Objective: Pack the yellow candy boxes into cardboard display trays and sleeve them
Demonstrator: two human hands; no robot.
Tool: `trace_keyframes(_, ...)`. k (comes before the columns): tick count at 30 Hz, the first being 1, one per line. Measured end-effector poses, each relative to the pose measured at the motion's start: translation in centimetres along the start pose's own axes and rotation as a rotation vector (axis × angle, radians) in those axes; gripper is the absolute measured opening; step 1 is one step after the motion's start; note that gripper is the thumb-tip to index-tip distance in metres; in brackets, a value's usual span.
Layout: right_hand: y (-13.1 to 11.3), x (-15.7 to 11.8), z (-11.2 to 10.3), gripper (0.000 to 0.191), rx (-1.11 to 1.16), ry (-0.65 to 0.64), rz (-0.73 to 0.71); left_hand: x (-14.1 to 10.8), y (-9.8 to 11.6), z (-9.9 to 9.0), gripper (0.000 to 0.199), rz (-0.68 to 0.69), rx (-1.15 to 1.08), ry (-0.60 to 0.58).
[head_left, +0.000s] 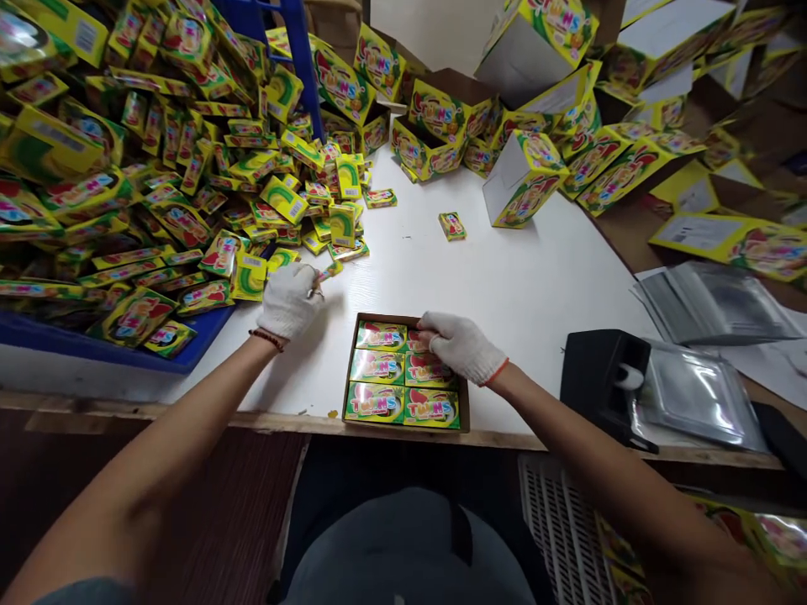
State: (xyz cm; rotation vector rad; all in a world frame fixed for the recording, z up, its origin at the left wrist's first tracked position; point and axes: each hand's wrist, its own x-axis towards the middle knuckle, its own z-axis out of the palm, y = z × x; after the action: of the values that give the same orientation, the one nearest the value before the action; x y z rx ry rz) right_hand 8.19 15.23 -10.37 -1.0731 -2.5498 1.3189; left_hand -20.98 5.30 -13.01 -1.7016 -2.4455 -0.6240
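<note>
My left hand [290,302], in a white knitted glove, is at the near edge of a pile of small yellow-green Twins packs. Its fingers are curled, with one small pack [330,270] at the fingertips. In front of my body lies an open shallow display box [463,412], filled with rows of Twins packs [377,403] lying face up. My right hand [463,344], gloved too, closes over the far right corner of this box. It partly covers the packs there, and its fingertips are at the far rim.
A heap of packs [182,223] spills from a blue crate [189,357] at left. One loose pack [452,226] lies mid-table. Printed cartons [530,181] crowd the back and right. A black tape dispenser [598,378] and clear plastic sleeves [699,395] are at right.
</note>
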Motion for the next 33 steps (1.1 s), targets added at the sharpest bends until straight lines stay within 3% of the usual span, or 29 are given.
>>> trace_keyframes(2,-0.5,0.2,-0.3,0.015,0.263,0.098,0.076,-1.6,3.1,-0.7,0.010,0.157,-0.029,-0.036)
trace_keyframes(4,-1.0,0.4,-0.8,0.024,0.466,0.078,0.159,-3.3,6.6,-1.1,0.020,0.420,-0.081,-0.098)
trace_keyframes(7,-0.9,0.6,-1.8,0.026,0.403,0.042,0.122,-5.3,10.6,-0.6,0.027,0.636,-0.150,-0.102)
trace_keyframes(11,0.9,0.3,-2.5,0.019,0.045,0.211,-0.127,-5.7,12.1,0.6,0.036,0.523,-0.234,0.049)
trace_keyframes(13,1.6,0.1,-1.9,0.017,-0.099,0.233,-0.158,-5.2,12.2,0.8,0.033,0.462,-0.268,0.056)
trace_keyframes(15,1.9,-0.2,-0.9,0.017,-0.314,0.211,-0.134,-4.7,12.6,0.8,0.022,0.450,-0.260,-0.029)
trace_keyframes(19,1.5,-0.9,0.3,0.018,-0.692,0.216,-0.124,-4.1,14.5,0.8,0.014,0.518,-0.152,-0.315)
trace_keyframes(22,1.7,-1.8,-0.3,0.019,-0.655,0.267,-0.113,-4.1,15.1,0.9,0.017,0.573,-0.073,-0.431)
trace_keyframes(27,4.0,-3.1,-1.3,0.021,-0.342,0.440,-0.218,-4.1,14.2,0.4,0.032,0.730,-0.086,-0.510)
trace_keyframes(29,5.2,-3.5,-1.0,0.023,-0.221,0.496,-0.235,-4.1,14.3,0.4,0.032,0.682,-0.075,-0.475)
trace_keyframes(33,6.9,-4.0,0.0,0.027,-0.039,0.563,-0.142,-4.2,16.0,1.6,0.033,0.526,-0.036,-0.260)
